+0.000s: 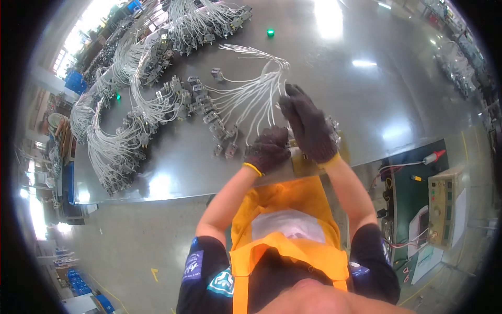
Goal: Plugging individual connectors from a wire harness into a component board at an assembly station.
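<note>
My left hand (267, 149), in a dark glove with a yellow cuff, is closed in a fist near the table's front edge; what its fingers hold is hidden. Beside it, my right hand (309, 128), gloved alike, reaches farther forward with its fingers together at the lower end of a bundle of white wires (272, 78). From the bundle, wires fan out leftward to small grey metal connectors (212, 118) lying in a row, and some run down toward my left fist. A yellowish block (304, 163) sits under my right wrist, partly hidden.
Piles of white wires with grey connectors (112, 152) cover the table's left side and far left. A green light spot (270, 32) shows on the grey metal table (361, 99). At right, a beige instrument (444, 209) with leads stands on a green surface (405, 196).
</note>
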The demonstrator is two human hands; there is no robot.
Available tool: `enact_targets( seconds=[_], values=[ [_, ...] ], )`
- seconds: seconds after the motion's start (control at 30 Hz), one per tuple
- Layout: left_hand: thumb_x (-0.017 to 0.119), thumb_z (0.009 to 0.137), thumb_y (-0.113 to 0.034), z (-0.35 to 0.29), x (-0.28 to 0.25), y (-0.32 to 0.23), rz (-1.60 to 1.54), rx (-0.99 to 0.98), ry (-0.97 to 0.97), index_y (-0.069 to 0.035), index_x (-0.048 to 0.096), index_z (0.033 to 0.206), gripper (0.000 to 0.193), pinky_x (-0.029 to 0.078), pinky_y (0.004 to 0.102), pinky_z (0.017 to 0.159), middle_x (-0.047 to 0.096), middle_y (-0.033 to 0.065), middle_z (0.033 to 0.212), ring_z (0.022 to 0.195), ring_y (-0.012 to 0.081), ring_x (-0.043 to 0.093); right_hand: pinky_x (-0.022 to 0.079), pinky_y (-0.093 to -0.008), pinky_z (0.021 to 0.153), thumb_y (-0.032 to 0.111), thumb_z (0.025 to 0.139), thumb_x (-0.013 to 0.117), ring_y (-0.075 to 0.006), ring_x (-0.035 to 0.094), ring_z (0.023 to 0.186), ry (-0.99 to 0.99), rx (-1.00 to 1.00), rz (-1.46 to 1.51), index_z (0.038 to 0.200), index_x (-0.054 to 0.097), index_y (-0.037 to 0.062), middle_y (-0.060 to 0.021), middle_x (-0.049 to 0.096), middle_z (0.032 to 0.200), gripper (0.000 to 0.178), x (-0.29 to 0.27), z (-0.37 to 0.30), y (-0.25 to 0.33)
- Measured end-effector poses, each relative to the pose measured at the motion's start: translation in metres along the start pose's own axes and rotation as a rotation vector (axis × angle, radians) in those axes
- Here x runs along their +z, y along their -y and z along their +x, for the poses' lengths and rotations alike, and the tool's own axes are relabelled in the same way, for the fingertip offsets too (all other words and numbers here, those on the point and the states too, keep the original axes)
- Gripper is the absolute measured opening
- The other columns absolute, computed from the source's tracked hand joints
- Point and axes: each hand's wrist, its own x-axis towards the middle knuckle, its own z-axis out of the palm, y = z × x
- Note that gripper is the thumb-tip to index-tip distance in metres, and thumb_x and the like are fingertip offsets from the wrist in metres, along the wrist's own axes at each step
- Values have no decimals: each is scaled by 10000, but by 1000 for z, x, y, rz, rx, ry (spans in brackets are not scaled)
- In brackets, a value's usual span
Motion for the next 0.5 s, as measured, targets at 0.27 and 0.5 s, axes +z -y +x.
enact_targets(
  seconds=[0.27,0.5],
  values=[
    [661,746,-171,-2,8,3,-134,-107,-68,-71,597,1028,306,474,476,765,588,173,918,866,374,580,432,-505,993,274,943,577,-422,543,1185,-16,-10,-458,1038,642,91,-179,611,1268,216,139,115,-137],
    [710,775,-119,-9,20,-31,-442,-161,-196,-66,625,1119,359,472,452,733,602,175,918,838,367,585,464,-484,844,272,922,567,-385,589,1001,314,272,-321,967,605,98,-169,632,978,183,151,102,-164]
  ],
)
